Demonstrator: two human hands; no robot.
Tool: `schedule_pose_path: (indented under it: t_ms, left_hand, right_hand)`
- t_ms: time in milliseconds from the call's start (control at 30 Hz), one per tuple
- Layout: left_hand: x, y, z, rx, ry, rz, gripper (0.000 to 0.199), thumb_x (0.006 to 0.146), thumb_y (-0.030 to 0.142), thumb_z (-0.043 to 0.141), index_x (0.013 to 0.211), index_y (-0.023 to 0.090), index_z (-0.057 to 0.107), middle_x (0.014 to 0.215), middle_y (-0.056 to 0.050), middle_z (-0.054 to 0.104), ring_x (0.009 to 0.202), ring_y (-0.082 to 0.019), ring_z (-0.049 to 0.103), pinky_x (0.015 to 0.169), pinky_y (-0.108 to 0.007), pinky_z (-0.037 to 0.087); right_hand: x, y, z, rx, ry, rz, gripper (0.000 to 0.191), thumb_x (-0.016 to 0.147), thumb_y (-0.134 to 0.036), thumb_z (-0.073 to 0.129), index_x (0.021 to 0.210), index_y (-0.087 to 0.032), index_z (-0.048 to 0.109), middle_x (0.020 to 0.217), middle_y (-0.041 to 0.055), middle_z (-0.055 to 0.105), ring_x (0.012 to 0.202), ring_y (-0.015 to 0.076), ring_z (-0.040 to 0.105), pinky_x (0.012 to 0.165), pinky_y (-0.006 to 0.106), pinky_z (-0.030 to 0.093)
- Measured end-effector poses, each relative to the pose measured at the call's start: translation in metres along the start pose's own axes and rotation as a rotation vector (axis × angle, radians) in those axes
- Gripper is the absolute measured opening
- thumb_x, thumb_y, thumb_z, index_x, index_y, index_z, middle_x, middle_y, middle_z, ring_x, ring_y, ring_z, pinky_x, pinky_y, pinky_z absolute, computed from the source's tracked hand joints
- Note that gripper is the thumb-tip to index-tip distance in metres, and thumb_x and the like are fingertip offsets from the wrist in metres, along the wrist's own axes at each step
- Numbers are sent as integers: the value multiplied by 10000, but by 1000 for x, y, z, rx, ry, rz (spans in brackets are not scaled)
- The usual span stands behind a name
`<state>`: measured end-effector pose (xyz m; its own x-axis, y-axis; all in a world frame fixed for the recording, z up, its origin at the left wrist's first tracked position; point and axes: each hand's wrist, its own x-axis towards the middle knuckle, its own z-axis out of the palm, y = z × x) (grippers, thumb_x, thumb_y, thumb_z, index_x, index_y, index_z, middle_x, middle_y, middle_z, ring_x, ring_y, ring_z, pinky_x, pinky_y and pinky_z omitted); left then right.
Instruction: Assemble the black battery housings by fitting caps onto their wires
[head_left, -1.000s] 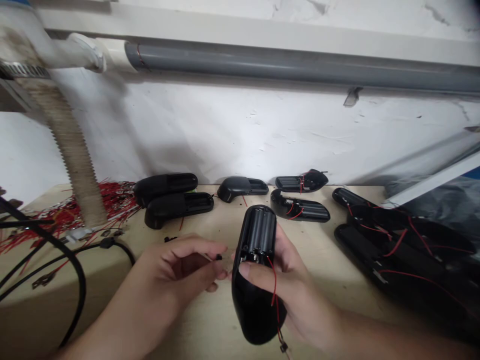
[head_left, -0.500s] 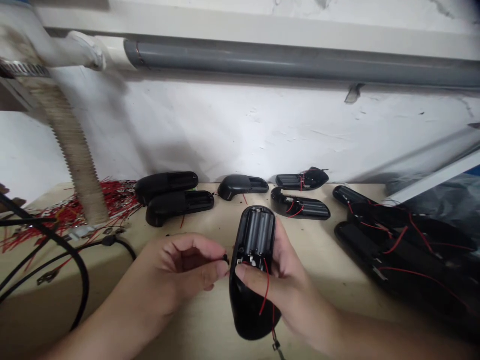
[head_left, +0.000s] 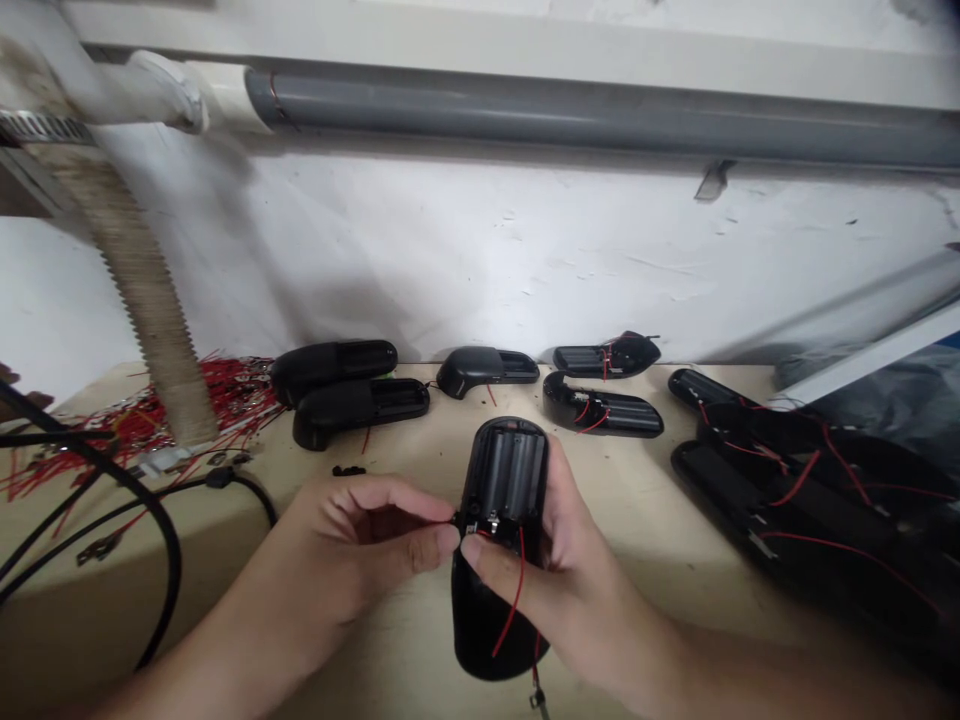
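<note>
Right hand point(head_left: 559, 590) firmly grips the light, stiff black plastic battery housing point(head_left: 501, 480) around its body; left hand point(head_left: 360, 545) pinches a tiny black part point(head_left: 456, 517); thin red wire point(head_left: 514, 590) looks delicate.

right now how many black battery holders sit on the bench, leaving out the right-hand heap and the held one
5: two black battery holders side by side at left, one in the middle, two more to its right.

Black battery housing point(head_left: 502, 478) with red wires point(head_left: 515, 597)
</note>
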<state>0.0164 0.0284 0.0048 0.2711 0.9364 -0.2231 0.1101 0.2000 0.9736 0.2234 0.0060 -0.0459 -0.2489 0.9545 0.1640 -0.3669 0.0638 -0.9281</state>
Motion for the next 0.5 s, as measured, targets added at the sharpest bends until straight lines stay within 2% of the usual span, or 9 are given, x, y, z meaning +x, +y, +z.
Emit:
schedule_pose_path:
  t_ms: [133,267,400,500]
  left_hand:
    - [-4,-2,3,-5,27,28,147,759,269,953,891,301,897,837,28,844,767,-100,747,706,-116,566]
    - [-10,9,12,47,43,55,196,759,269,932,932,357,906,862,16,863,757,-133,783,708,-146,611]
    - [-15,22,21,74,-12,71,313,805,300,906,1077,452,874,1003,31,874,918,-173,832,830,-184,652]
    - [-17,19,21,56,-38,43,345,841,362,896,1169,458,847,1074,20,871,977,-189,839,854,-199,659]
  right_hand:
    - [4,-2,3,56,28,-23,445,958,-199,783,1277,-336,506,944,-44,548,826,125,534,745,256,510]
    - [5,-4,4,56,43,-14,486,929,-168,792,1290,-329,509,952,-43,582,840,127,570,761,267,533]
    - [4,-5,5,19,78,-25,495,912,-145,776,1286,-324,504,971,-42,591,858,129,586,772,273,558]
    - [3,-5,4,18,126,-5,545,870,-117,784,1285,-314,489,923,-58,569,802,111,558,717,243,548]
